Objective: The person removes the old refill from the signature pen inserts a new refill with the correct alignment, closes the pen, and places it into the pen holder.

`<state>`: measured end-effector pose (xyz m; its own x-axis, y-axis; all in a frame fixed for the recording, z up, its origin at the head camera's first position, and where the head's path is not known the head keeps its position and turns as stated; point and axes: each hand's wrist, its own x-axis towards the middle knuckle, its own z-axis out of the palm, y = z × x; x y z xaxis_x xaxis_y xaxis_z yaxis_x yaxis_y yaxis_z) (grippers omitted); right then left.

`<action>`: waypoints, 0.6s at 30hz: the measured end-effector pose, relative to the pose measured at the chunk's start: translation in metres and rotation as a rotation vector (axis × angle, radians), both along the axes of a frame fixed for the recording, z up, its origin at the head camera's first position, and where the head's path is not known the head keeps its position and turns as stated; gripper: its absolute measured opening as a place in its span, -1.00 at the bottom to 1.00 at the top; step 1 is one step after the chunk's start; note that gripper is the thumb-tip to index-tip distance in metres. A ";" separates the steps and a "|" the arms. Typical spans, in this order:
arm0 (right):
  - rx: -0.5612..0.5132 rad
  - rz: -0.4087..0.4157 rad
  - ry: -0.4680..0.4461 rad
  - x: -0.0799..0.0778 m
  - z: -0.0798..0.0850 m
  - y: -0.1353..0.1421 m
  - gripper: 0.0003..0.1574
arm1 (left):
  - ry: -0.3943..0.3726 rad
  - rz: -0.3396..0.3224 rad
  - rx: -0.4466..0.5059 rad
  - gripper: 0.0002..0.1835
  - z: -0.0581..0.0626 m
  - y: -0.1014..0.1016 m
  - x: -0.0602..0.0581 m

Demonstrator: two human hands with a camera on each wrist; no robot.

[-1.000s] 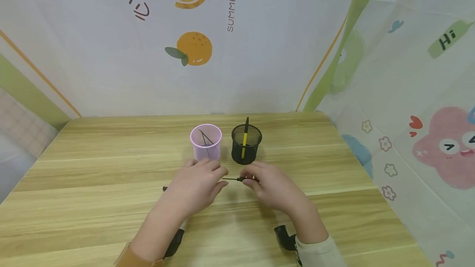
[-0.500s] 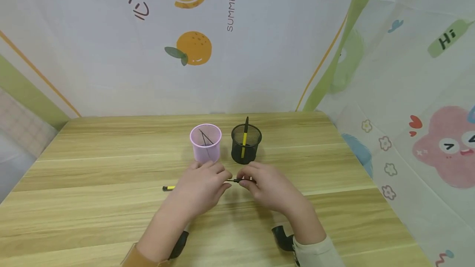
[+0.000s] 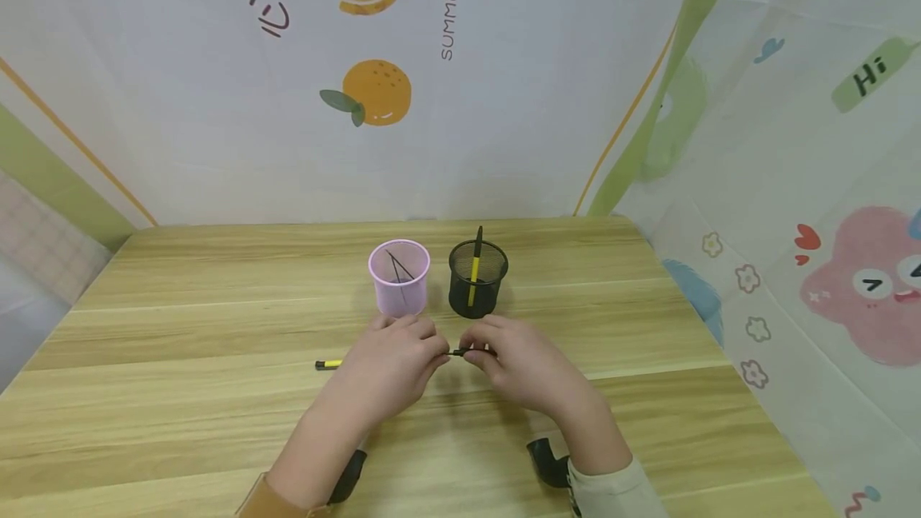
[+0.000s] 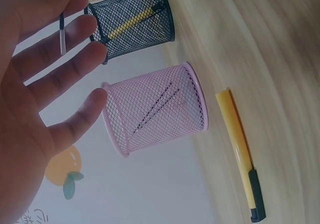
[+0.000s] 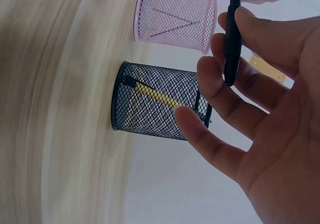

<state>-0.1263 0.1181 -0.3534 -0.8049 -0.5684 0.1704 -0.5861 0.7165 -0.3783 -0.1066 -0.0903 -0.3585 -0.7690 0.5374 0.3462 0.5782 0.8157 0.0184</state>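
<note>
My left hand [image 3: 396, 362] pinches a thin pen refill [image 4: 62, 34] between thumb and forefinger; its pale tail end sticks out past the fingers. Opposite it, the right hand [image 3: 514, 358] holds a black, tapered front section of a pen [image 5: 232, 41] with thumb and fingertips. The refill runs into one end of this section, and only a short length shows between the two hands. Left of the left hand, partly behind the forearm in the head view, a yellow pen barrel [image 4: 237, 144] with a black clip end lies on the table.
Just beyond the hands stand a pink mesh cup [image 3: 400, 298] with thin dark sticks inside and a black mesh cup [image 3: 482, 300] holding a yellow and black pen [image 3: 476, 262]. A printed cloth [image 3: 504, 142] hangs behind the wooden table [image 3: 216, 286].
The left hand has moved slightly right, bringing the hands closer together. Less of the refill shows between them, and more of the yellow barrel is uncovered.
</note>
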 end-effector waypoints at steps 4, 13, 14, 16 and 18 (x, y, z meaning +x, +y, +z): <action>-0.007 -0.004 -0.006 0.000 -0.002 0.002 -0.91 | -0.006 -0.002 0.009 -0.91 -0.001 -0.002 -0.001; -0.012 -0.006 -0.002 -0.002 -0.003 0.004 -0.93 | -0.006 0.009 0.032 -0.93 -0.004 -0.009 0.001; -0.011 -0.007 -0.001 -0.002 -0.003 0.003 -0.93 | -0.008 0.012 0.035 -0.93 -0.004 -0.010 0.000; -0.010 -0.009 -0.001 -0.002 -0.003 0.004 -0.93 | -0.008 0.013 0.040 -0.93 -0.005 -0.011 0.000; -0.011 -0.008 0.000 -0.002 -0.003 0.003 -0.93 | -0.005 0.011 0.041 -0.93 -0.006 -0.011 0.000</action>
